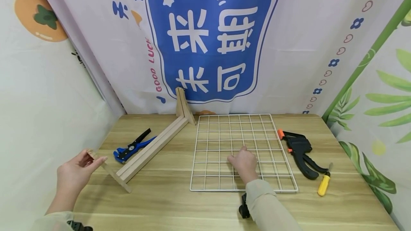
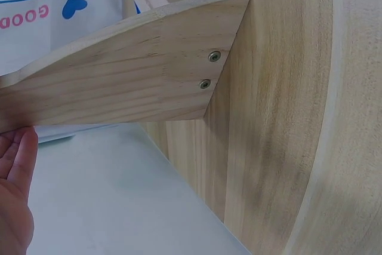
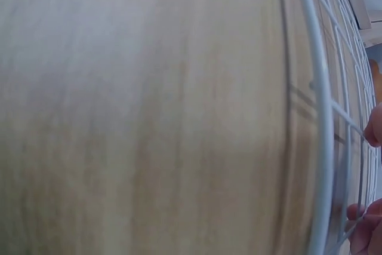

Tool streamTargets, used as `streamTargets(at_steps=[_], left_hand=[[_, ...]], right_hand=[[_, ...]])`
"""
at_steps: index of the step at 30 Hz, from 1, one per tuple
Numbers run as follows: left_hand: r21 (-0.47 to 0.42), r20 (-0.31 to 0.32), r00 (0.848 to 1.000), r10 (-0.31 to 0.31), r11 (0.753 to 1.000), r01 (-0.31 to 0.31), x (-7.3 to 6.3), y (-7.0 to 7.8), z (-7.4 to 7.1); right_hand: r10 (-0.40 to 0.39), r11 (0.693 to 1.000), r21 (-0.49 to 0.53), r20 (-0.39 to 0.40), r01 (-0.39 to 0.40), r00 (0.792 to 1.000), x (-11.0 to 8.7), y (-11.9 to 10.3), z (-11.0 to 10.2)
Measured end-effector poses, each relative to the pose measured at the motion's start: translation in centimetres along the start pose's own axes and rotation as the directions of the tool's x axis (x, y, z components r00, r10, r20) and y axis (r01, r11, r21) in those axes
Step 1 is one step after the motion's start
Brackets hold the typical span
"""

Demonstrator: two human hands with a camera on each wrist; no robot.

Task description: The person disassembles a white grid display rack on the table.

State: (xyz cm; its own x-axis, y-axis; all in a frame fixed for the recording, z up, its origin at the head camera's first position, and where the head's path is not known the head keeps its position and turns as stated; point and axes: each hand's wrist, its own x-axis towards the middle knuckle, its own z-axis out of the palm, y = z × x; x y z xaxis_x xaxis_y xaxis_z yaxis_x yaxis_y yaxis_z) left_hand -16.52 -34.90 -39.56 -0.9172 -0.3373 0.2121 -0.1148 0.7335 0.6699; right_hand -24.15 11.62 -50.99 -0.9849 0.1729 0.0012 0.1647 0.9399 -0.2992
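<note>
My left hand [image 1: 75, 172] pinches the upper end of the near side panel of a wooden stand [image 1: 157, 143]. Two screw heads show on that panel [image 2: 137, 73] in the left wrist view, and its lower tip is by the tabletop. A long double rail joins it to a similar end piece [image 1: 183, 106] by the back curtain. In the middle of the table my right hand [image 1: 245, 163] grips wires of a white wire grid panel [image 1: 218, 190]. The grid's edge wire [image 3: 322, 117] appears just above the wood in the right wrist view, where only some fingertips show.
Blue-and-black wire strippers [image 1: 131, 148] lie left of the stand's rail. Right of the grid are a black bar clamp [image 1: 300, 152] with orange pads and a yellow-handled screwdriver [image 1: 324, 184]. Printed curtains [image 1: 289, 63] close off the back and sides of the table [image 1: 167, 209].
</note>
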Motion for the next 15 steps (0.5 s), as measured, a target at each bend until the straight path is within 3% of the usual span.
streamTargets(at_steps=[6, 15], left_hand=[[0.022, -0.003, 1.000, 0.012, 1.000, -0.012, -0.13, -0.04, 0.11], [0.047, -0.020, 0.998, 0.055, 0.997, -0.054, -0.10, 0.00, 0.11]], right_hand=[[-0.023, 0.999, -0.023, 0.019, 0.023, 1.000, -0.37, -0.02, 0.22], [-0.100, 0.991, -0.095, -0.040, 0.096, 0.994, -0.59, 0.58, 0.88]])
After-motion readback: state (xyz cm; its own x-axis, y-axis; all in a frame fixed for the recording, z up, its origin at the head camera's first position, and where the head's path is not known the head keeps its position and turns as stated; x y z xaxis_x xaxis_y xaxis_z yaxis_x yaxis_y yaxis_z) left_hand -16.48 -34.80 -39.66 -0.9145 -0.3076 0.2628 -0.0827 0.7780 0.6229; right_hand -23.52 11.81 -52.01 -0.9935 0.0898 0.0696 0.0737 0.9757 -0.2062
